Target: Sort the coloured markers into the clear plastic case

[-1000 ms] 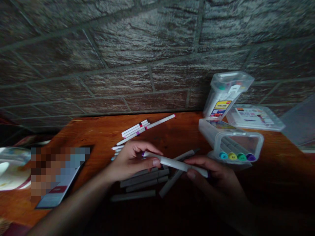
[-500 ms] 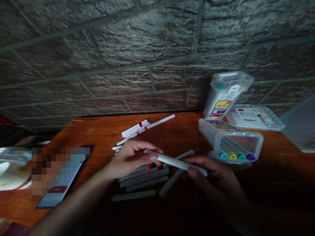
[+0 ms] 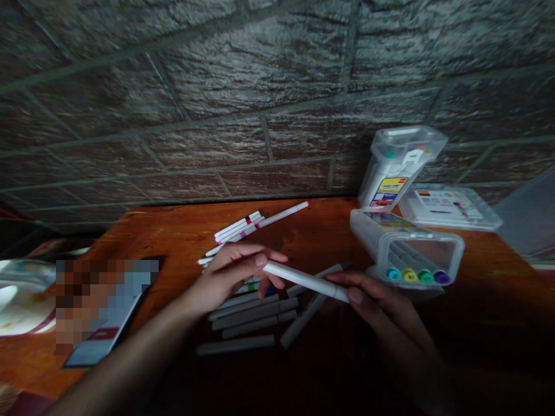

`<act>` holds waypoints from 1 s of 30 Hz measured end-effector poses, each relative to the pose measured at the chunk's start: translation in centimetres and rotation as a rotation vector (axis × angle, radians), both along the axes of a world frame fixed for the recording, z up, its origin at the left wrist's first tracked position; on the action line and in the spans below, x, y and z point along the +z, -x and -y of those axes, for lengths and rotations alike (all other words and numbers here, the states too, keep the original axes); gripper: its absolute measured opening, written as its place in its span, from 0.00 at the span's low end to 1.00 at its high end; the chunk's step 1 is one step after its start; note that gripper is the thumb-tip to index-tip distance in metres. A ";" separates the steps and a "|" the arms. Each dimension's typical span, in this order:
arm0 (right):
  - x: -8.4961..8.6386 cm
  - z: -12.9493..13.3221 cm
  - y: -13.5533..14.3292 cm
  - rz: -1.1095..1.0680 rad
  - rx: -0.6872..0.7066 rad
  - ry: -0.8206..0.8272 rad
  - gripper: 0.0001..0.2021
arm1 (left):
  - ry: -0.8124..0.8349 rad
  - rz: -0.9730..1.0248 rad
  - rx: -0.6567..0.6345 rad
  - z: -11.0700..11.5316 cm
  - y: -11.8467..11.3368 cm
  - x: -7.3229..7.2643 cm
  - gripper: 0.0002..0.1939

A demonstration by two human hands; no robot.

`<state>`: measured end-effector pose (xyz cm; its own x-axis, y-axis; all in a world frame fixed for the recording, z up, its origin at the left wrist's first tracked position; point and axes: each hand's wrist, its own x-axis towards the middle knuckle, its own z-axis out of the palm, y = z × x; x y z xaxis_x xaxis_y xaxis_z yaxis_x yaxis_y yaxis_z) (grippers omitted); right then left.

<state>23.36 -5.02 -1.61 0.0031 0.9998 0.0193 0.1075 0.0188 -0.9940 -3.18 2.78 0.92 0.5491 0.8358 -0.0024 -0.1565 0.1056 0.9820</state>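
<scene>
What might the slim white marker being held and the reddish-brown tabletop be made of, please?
The slim white marker: probably smooth, glossy plastic, judging by its pale highlight. The reddish-brown tabletop: likely varnished wood, given its grain and sheen.

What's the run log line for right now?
Left hand: holding left end of white marker | Right hand: holding right end | Lying case: four markers visible | Loose markers: on table

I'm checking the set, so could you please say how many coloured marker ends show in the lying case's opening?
4 side by side, left to right: light blue end, yellow end, green end, purple end; more may be hidden inside.
</scene>
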 end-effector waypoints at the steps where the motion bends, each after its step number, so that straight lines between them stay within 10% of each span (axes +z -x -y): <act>1: -0.1 0.0 0.0 0.007 -0.005 0.014 0.19 | 0.005 0.006 0.003 0.0 0.0 0.0 0.15; 30: 0.2 0.7 0.2 -0.346 0.076 0.193 0.18 | 0.062 0.089 -0.043 -0.2 0.0 0.2 0.18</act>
<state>23.17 -5.76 -1.43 -0.0974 0.9826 -0.1582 -0.2282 -0.1767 -0.9574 -3.22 2.99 1.12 0.5850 0.8110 -0.0035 -0.2363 0.1745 0.9559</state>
